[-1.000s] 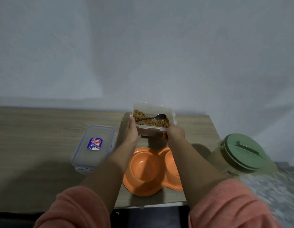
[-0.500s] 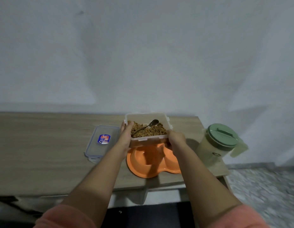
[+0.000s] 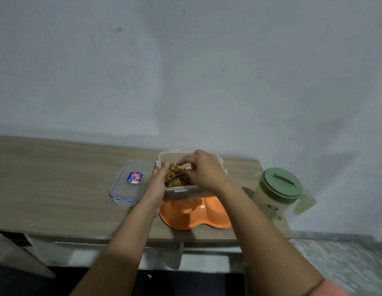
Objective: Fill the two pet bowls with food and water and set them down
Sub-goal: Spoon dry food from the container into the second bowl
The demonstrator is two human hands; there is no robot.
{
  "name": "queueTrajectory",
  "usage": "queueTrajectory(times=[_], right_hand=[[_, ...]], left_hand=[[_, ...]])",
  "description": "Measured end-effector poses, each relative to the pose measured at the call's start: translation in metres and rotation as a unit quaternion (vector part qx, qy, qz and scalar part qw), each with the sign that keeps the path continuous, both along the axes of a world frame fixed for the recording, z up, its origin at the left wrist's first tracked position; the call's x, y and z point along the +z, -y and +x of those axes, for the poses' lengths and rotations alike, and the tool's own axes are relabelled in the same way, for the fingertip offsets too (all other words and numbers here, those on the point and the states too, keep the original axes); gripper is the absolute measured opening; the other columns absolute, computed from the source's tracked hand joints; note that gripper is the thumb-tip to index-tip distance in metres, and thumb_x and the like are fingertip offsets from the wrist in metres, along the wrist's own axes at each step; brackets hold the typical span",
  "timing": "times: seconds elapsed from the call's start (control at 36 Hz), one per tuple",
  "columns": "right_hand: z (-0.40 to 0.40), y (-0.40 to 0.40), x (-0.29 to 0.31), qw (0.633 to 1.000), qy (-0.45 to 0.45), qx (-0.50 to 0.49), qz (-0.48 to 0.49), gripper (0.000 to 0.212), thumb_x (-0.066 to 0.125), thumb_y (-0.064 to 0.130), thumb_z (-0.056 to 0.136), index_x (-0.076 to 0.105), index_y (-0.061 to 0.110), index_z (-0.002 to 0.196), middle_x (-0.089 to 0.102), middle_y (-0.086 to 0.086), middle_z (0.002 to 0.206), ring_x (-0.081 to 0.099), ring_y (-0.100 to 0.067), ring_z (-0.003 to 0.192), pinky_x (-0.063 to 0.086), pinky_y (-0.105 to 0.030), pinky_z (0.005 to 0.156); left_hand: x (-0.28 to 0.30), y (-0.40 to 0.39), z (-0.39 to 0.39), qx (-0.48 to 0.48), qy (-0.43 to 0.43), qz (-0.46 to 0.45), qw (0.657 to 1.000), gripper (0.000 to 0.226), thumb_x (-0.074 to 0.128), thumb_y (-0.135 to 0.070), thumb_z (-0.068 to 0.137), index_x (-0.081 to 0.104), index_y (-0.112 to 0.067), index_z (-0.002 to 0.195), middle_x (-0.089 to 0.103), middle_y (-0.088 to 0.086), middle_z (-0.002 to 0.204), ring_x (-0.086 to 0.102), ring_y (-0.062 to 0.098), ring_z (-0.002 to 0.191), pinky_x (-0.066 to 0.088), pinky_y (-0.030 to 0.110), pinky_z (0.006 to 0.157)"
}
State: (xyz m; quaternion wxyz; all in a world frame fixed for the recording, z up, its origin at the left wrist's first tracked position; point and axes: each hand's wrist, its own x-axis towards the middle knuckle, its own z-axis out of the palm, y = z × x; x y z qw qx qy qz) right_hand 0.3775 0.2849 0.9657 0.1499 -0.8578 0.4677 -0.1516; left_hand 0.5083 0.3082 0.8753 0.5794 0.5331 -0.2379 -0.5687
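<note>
The fingers [image 3: 162,167] of the left hand [image 3: 157,184] curl over the left rim of a clear rectangular plastic container [image 3: 185,190] full of brown dry pet food [image 3: 178,178], gripping its side wall and holding it up. The right hand [image 3: 204,173] reaches into the container from above, its fingertips [image 3: 186,162] bent down and closing around the handle of a metal spoon [image 3: 175,178] that lies in the kibble; whether they already pinch it firmly I cannot tell. Directly below both hands, partly hidden by the container, an orange plastic double pet bowl [image 3: 194,214] sits on the wooden table [image 3: 57,189], both hollows showing no food or water. Just left of the left fingers lies the container's clear lid [image 3: 130,182] with a blue and red sticker, flat on the table. Well to the right of the right hand stands a pale translucent jug [image 3: 279,193] with a green round lid, at the table's corner.
</note>
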Motion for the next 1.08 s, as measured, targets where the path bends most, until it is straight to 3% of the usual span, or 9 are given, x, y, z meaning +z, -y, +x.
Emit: queueTrajectory(times=[0.17, 0.33, 0.44, 0.58, 0.69, 0.75, 0.83, 1.0, 1.08], right_hand=[[-0.002, 0.000, -0.003, 0.997, -0.051, 0.055, -0.017, 0.035, 0.054, 0.004, 0.088, 0.069, 0.023, 0.113, 0.041, 0.000, 0.093, 0.055, -0.024, 0.096, 0.044, -0.029, 0.077], [-0.012, 0.007, -0.005, 0.995, 0.072, 0.036, -0.059, 0.011, 0.062, 0.012, 0.088, 0.067, 0.012, 0.099, 0.045, 0.002, 0.099, 0.049, -0.006, 0.077, 0.039, -0.019, 0.073], [-0.018, 0.012, 0.000, 0.979, 0.170, -0.011, -0.112, 0.012, 0.060, 0.017, 0.091, 0.063, 0.006, 0.093, 0.058, -0.009, 0.092, 0.056, -0.020, 0.079, 0.040, -0.025, 0.069], [-0.030, 0.019, 0.001, 0.953, 0.251, -0.114, -0.122, 0.024, 0.048, 0.018, 0.097, 0.066, 0.002, 0.097, 0.063, -0.014, 0.090, 0.058, -0.026, 0.086, 0.030, -0.022, 0.066], [-0.033, 0.025, -0.005, 0.937, 0.280, -0.207, -0.031, 0.034, 0.038, 0.026, 0.100, 0.065, 0.006, 0.096, 0.072, -0.011, 0.088, 0.064, -0.024, 0.091, 0.043, -0.029, 0.081], [-0.033, 0.029, -0.010, 0.923, 0.298, -0.243, 0.017, 0.037, 0.037, 0.027, 0.098, 0.067, 0.006, 0.095, 0.073, -0.013, 0.088, 0.067, -0.027, 0.091, 0.048, -0.038, 0.091], [-0.034, 0.029, -0.016, 0.882, 0.366, -0.277, 0.111, 0.032, 0.038, 0.023, 0.098, 0.064, 0.008, 0.084, 0.071, -0.010, 0.070, 0.071, -0.028, 0.078, 0.054, -0.045, 0.087], [-0.037, 0.025, -0.019, 0.780, 0.484, -0.327, 0.225, 0.023, 0.042, 0.012, 0.098, 0.060, 0.000, 0.090, 0.069, -0.017, 0.074, 0.069, -0.022, 0.061, 0.059, -0.026, 0.061], [-0.035, 0.027, -0.024, 0.742, 0.522, -0.343, 0.244, 0.024, 0.040, 0.009, 0.098, 0.055, 0.004, 0.079, 0.069, -0.027, 0.089, 0.071, -0.026, 0.065, 0.058, -0.023, 0.055]], left_hand=[[0.007, -0.003, -0.011, 0.002, 0.005, -0.022, 1.000, 0.056, 0.053, -0.052, 0.089, 0.046, -0.025, 0.138, 0.062, 0.010, 0.127, 0.059, 0.029, 0.118, 0.043, 0.051, 0.105], [0.016, -0.011, -0.020, 0.030, 0.017, -0.038, 0.999, 0.056, 0.050, -0.053, 0.091, 0.042, -0.026, 0.139, 0.060, 0.010, 0.130, 0.058, 0.029, 0.119, 0.042, 0.055, 0.104], [0.017, -0.014, -0.024, 0.045, 0.032, -0.018, 0.998, 0.095, 0.060, -0.078, 0.057, 0.036, -0.039, 0.140, 0.049, 0.005, 0.144, 0.046, 0.030, 0.132, 0.036, 0.058, 0.107], [0.013, -0.017, -0.026, 0.067, 0.043, -0.014, 0.997, 0.097, 0.056, -0.080, 0.055, 0.032, -0.043, 0.141, 0.047, 0.002, 0.146, 0.045, 0.029, 0.133, 0.036, 0.058, 0.107], [0.013, -0.021, -0.028, 0.084, 0.040, -0.015, 0.996, 0.095, 0.054, -0.078, 0.056, 0.030, -0.047, 0.142, 0.044, 0.002, 0.148, 0.043, 0.030, 0.134, 0.037, 0.058, 0.106], [0.013, -0.022, -0.030, 0.091, 0.048, -0.019, 0.995, 0.093, 0.053, -0.077, 0.056, 0.029, -0.050, 0.141, 0.044, 0.001, 0.148, 0.043, 0.030, 0.135, 0.037, 0.058, 0.107], [0.013, -0.024, -0.033, 0.103, 0.065, -0.013, 0.992, 0.093, 0.049, -0.078, 0.057, 0.027, -0.049, 0.142, 0.043, 0.000, 0.148, 0.042, 0.030, 0.134, 0.037, 0.058, 0.106], [0.011, -0.026, -0.035, 0.119, 0.104, -0.009, 0.987, 0.091, 0.044, -0.080, 0.060, 0.020, -0.052, 0.143, 0.041, 0.000, 0.150, 0.043, 0.030, 0.133, 0.039, 0.059, 0.104], [0.007, -0.028, -0.035, 0.137, 0.103, 0.002, 0.985, 0.085, 0.044, -0.080, 0.064, 0.017, -0.056, 0.141, 0.040, 0.001, 0.150, 0.045, 0.032, 0.131, 0.041, 0.060, 0.101]])
